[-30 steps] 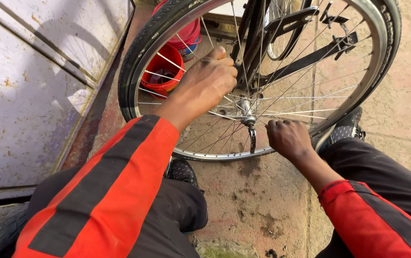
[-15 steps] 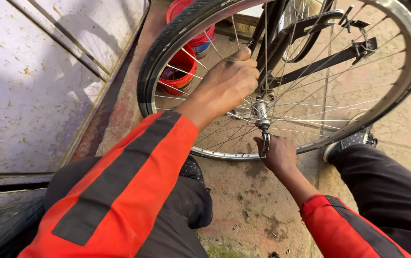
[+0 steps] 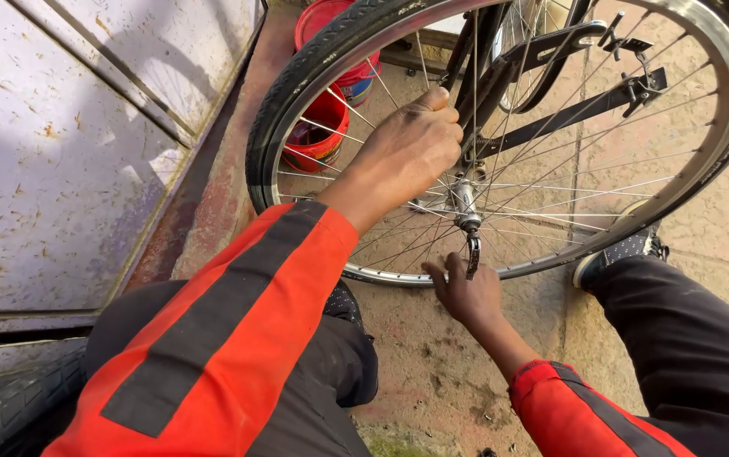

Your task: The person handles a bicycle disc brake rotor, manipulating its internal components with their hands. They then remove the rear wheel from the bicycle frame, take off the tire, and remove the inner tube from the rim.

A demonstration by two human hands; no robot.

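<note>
Head view: left hand [image 3: 407, 152] grips spokes [image 3: 551, 199]; right hand [image 3: 466, 292] pinches wrench [image 3: 472, 251]; red buckets [image 3: 320, 127] behind.

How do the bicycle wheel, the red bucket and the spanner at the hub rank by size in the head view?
1. bicycle wheel, by far the largest.
2. red bucket, partly hidden behind the spokes.
3. spanner, smallest, held in the right hand.

free: bare floor [image 3: 466, 389] below wheel | blocked: spokes [image 3: 568, 190], red bucket [image 3: 318, 127], metal door [image 3: 60, 169] left
</note>
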